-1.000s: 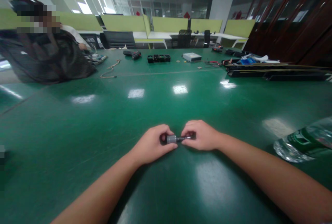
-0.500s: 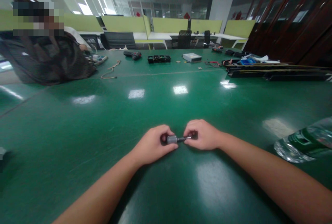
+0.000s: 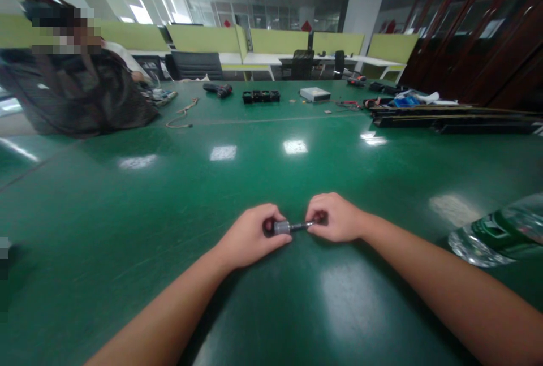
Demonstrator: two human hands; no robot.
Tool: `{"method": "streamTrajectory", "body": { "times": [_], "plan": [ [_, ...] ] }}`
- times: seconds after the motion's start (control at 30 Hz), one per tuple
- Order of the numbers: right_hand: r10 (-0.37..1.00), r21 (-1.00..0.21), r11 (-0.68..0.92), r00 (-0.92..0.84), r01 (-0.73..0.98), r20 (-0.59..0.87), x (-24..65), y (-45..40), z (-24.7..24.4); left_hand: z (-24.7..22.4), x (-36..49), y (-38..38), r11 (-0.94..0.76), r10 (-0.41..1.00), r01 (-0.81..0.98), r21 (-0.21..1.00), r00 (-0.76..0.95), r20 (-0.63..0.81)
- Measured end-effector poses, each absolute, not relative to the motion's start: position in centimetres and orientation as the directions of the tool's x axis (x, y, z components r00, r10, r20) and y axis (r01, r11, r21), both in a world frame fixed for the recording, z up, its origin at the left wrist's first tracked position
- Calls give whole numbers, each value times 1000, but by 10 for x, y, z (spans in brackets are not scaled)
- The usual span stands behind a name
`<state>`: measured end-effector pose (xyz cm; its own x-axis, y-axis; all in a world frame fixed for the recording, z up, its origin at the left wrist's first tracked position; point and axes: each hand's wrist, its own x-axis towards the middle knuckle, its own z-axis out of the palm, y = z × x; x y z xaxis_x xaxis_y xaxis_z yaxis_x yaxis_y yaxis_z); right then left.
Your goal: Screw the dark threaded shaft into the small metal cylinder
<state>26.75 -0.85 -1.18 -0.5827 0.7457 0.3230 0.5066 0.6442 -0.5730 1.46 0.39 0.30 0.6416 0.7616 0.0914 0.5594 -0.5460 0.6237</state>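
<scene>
Low over the green table [image 3: 254, 179], my left hand [image 3: 250, 237] is closed around the thick end of a screwdriver-like tool [image 3: 281, 227]. It has a grey and black handle, and a thin dark shaft points right. My right hand [image 3: 337, 219] pinches the shiny far end of that shaft between thumb and fingers. The tool lies nearly level between both hands. Its tip is partly hidden by the right fingers, so I cannot tell whether the shiny end is a separate piece.
A water bottle [image 3: 504, 230] lies at the right. Along the far side are a dark bag [image 3: 85, 100], a cord [image 3: 182, 114], a power drill [image 3: 218, 90], a black block [image 3: 261, 97], a whitish box [image 3: 314, 94] and black rails [image 3: 445, 117]. A person [image 3: 121, 57] is behind the bag.
My right hand has slid a little to the right along the shaft, so more of the shaft shows between the hands. My left hand stays in place.
</scene>
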Motion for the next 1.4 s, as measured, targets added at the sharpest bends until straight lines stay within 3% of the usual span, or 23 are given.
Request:
{"method": "streamTrajectory", "body": {
  "times": [0.53,0.83,1.07,1.4],
  "plan": [
    [796,-638,557,-562,532,227,286,-2,-9,3,15,4,-548,760,563,618,644,88],
    [767,-620,599,-586,507,262,274,-7,-10,2,15,5,-547,759,560,623,645,86],
    [723,-656,649,-582,385,374,266,-12,-8,3,14,5,-553,757,553,623,646,98],
    [765,-622,615,-557,484,323,259,-13,-11,2,14,5,-546,761,555,627,642,95]
  ]
}}
